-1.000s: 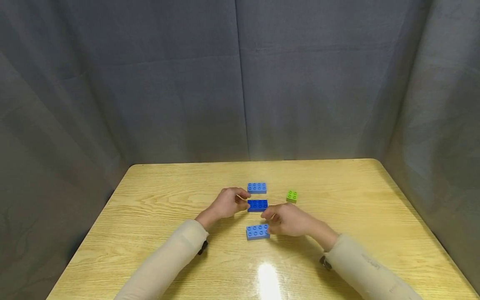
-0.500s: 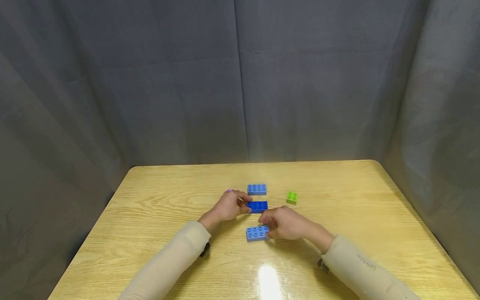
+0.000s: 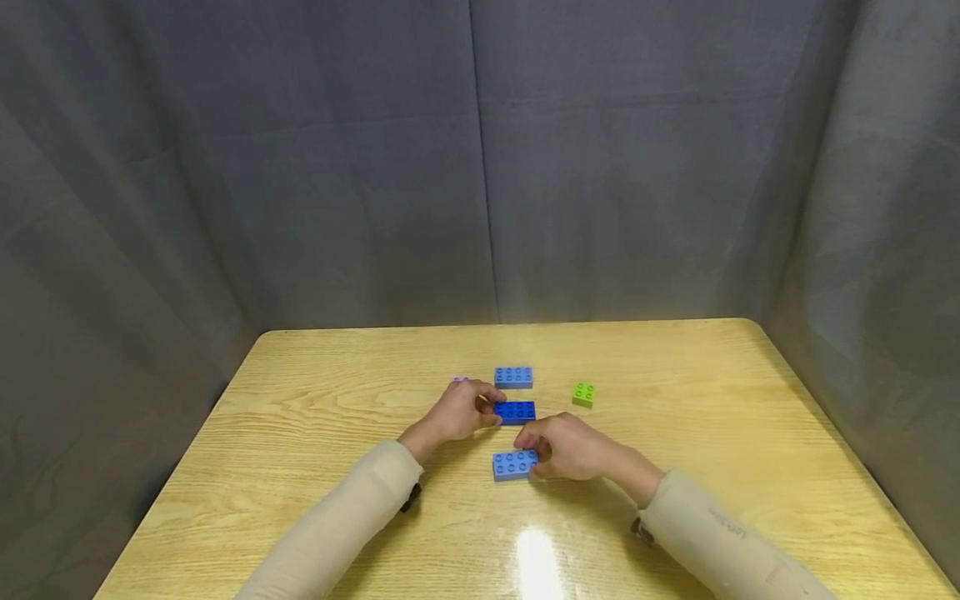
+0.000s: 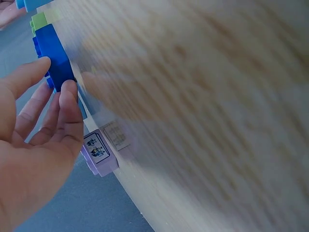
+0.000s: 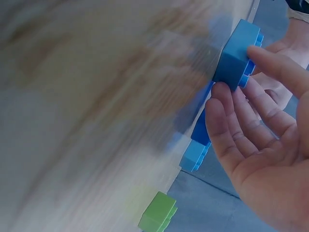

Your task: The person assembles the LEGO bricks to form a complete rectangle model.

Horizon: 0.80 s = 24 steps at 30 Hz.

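Observation:
My left hand point(image 3: 461, 410) pinches the left end of a dark blue eight-stud toy brick point(image 3: 517, 412) lying stud side up. The left wrist view shows the thumb against one face of this dark blue brick point(image 4: 55, 55) and a fingertip at its end. Closer to me, my right hand point(image 3: 573, 447) holds the right end of a light blue brick point(image 3: 512, 467) between thumb and fingers. In the right wrist view, that light blue brick point(image 5: 236, 53) has the thumb on its side and fingertips at its end. The two bricks are apart.
Another light blue brick point(image 3: 513, 377) lies beyond the dark blue one. A small green brick point(image 3: 582, 395) is to the right. Behind my left hand, a purple brick point(image 4: 101, 154) with a printed picture is partly hidden in the head view. Grey curtains point(image 3: 360, 167) surround the wooden table point(image 3: 300, 383).
My right hand has shifted slightly left and its thumb and fingers have come in around the near light blue brick. My left hand has moved slightly right onto the dark blue brick's end.

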Each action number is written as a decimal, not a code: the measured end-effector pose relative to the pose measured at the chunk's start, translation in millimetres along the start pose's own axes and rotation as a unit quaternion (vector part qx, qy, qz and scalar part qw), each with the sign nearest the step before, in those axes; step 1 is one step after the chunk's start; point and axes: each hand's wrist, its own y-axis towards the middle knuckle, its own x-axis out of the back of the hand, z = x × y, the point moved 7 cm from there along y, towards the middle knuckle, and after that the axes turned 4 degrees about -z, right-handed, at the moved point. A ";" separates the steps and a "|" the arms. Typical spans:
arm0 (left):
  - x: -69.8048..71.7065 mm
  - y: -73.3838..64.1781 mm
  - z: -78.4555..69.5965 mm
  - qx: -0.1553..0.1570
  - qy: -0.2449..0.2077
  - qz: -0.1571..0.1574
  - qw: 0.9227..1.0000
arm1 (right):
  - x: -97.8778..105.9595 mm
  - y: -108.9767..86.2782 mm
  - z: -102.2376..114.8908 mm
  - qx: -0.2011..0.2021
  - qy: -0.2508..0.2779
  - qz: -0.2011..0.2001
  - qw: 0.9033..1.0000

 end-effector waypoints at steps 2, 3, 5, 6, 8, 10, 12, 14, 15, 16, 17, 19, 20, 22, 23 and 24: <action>1.3 -0.6 0.1 0.004 -0.006 0.000 1.000 | 1.0 -0.5 -0.9 0.000 -0.001 -0.002 1.000; 2.0 -1.0 0.3 0.004 -0.007 0.001 1.000 | 1.8 -1.0 -1.5 0.000 -0.002 -0.004 1.000; 3.4 -1.9 0.9 0.007 -0.010 0.000 1.000 | 4.2 -1.9 -2.2 0.003 -0.005 -0.010 1.000; 3.8 -2.4 1.5 0.009 -0.011 0.001 1.000 | 5.2 -2.5 -2.8 0.003 -0.008 -0.013 1.000; 4.4 -3.4 2.8 0.010 -0.011 0.002 1.000 | 7.3 -3.4 -4.1 0.004 -0.013 -0.019 1.000; 4.6 -4.4 4.0 0.011 -0.013 0.002 1.000 | 9.5 -4.1 -5.2 0.005 -0.018 -0.024 1.000; 4.5 -5.4 6.1 0.016 -0.016 0.004 1.000 | 11.3 -4.6 -7.0 0.005 -0.022 -0.026 0.999; 4.7 -6.7 7.5 0.019 -0.018 0.006 1.000 | 12.4 -5.2 -10.2 -0.001 -0.022 -0.026 0.999; 4.9 -7.3 8.3 0.021 -0.019 0.006 1.000 | 13.0 -5.7 -12.0 -0.004 -0.023 -0.026 0.999; 5.1 -8.1 8.9 0.023 -0.021 0.007 1.000 | 13.6 -6.2 -14.0 -0.008 -0.022 -0.025 0.999; 5.4 -8.9 9.4 0.025 -0.023 0.007 0.999 | 14.2 -6.8 -16.2 -0.011 -0.020 -0.024 0.999; 6.2 -10.8 9.5 0.024 -0.026 0.007 0.999 | 15.5 -8.1 -20.4 -0.020 -0.014 -0.023 0.999; 6.6 -11.7 9.5 0.025 -0.028 0.007 0.999 | 16.5 -8.8 -22.3 -0.022 -0.014 -0.024 0.999; 7.4 -13.3 9.5 0.028 -0.030 0.008 0.999 | 19.0 -10.1 -24.8 -0.021 -0.012 -0.028 0.999; 7.8 -14.1 9.5 0.030 -0.029 0.008 0.999 | 20.1 -10.7 -26.2 -0.023 -0.012 -0.030 0.999; 8.1 -14.8 9.4 0.031 -0.028 0.010 0.999 | 21.3 -11.2 -27.4 -0.024 -0.013 -0.032 0.999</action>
